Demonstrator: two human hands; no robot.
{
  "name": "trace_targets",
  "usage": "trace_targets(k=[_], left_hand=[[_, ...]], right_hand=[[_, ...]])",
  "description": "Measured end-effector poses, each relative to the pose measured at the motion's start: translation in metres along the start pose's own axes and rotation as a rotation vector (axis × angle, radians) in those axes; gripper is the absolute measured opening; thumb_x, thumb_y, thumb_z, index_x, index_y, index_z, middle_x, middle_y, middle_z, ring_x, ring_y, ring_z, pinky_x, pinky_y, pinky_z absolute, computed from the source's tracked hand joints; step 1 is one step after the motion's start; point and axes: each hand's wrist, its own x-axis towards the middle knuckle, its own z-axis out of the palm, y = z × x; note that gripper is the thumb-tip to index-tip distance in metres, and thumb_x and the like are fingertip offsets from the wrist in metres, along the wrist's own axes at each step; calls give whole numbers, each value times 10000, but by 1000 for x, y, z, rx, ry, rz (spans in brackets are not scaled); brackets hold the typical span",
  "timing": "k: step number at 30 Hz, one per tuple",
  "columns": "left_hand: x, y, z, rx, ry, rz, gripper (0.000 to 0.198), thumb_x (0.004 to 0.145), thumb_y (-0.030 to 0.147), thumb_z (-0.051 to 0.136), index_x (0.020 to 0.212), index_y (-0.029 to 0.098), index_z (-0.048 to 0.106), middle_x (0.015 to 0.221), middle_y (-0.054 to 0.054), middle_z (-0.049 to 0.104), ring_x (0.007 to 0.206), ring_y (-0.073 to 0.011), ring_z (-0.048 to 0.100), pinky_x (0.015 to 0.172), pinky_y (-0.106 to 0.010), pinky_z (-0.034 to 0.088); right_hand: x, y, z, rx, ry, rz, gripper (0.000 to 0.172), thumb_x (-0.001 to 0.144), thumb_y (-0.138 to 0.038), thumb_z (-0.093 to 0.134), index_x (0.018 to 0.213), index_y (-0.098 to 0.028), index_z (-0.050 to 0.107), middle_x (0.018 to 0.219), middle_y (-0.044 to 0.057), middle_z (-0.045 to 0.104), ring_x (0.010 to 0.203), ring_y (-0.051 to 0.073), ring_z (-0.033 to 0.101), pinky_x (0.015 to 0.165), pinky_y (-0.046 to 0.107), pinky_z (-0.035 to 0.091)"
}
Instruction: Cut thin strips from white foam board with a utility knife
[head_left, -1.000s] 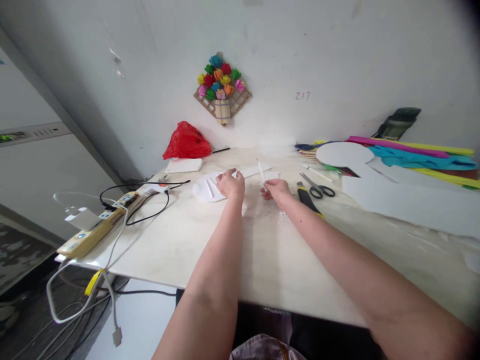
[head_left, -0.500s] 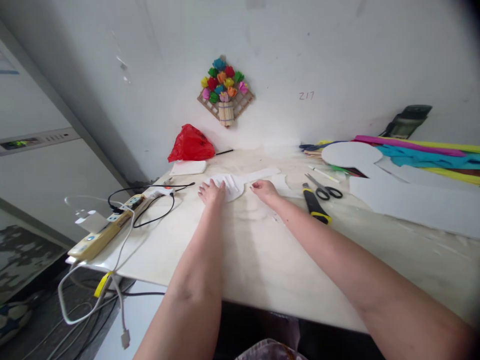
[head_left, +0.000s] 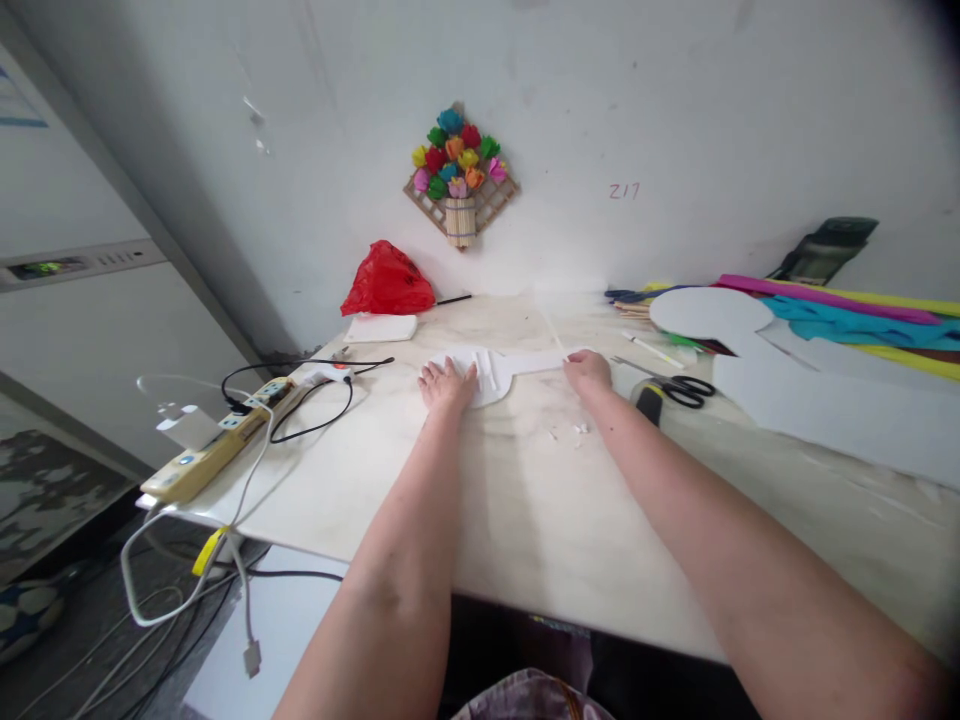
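Note:
My left hand [head_left: 448,383] lies with its fingers spread on the rounded end of a white card cutout [head_left: 536,361], which is flat on the table. Beside my fingertips, narrow white strips [head_left: 487,370] cross that rounded end. At the far right end of the cutout's straight arm, my right hand [head_left: 589,374] is closed in a pinch. A thin white strip [head_left: 553,332] sticks up and away from its fingertips. Right of this hand are black-handled scissors [head_left: 688,390] and a black and yellow utility knife [head_left: 649,402], partly hidden by my wrist.
White scraps [head_left: 581,428] lie in front of my right hand. Larger white cut sheets [head_left: 832,400] and coloured strips [head_left: 862,318] occupy the right side. On the left, a power strip [head_left: 217,440] with loose cables lines the table edge. A red plastic bag [head_left: 388,280] sits by the wall.
My right hand has moved right to the end of the cutout's arm, and a thin strip now shows at its fingers. Another white piece behind the cutout is no longer visible there. The view has shifted slightly.

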Motion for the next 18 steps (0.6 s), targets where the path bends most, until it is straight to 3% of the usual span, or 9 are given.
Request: trace_targets(k=[4,8,13,18], left_hand=[[-14,17,4,28,2,13,661,886,550,229,1429,192,347,1522,-130,239,1407,-303,155,1130,-432,113],[-24,23,3,44,-9,53,598,892,511,229,1416,259,370,1531,-70,238,1405,-308,161,1128,-455,128],[-21,19,-2,40,-38,84,551,906,467,195,1401,314,384,1542,-14,210,1399,-324,170,1114,-496,161],[-14,10,-1,70,-43,138,480,913,365,213,1329,360,453,1502,35,314,1394,-293,195,1081,-563,200]], right_hand=[[3,9,-14,1,70,69,276,747,-216,549,965,-152,705,987,129,693,923,242,638,766,300,476],[-7,-4,-19,26,111,35,286,759,-223,528,983,-184,702,1047,116,681,970,251,629,795,314,472],[-18,-29,-1,62,-44,-61,301,688,-150,576,961,-148,704,954,93,705,926,206,646,792,249,468],[-31,-35,21,85,-122,-87,378,650,-149,606,1020,-154,682,896,74,710,841,176,662,738,221,482]])
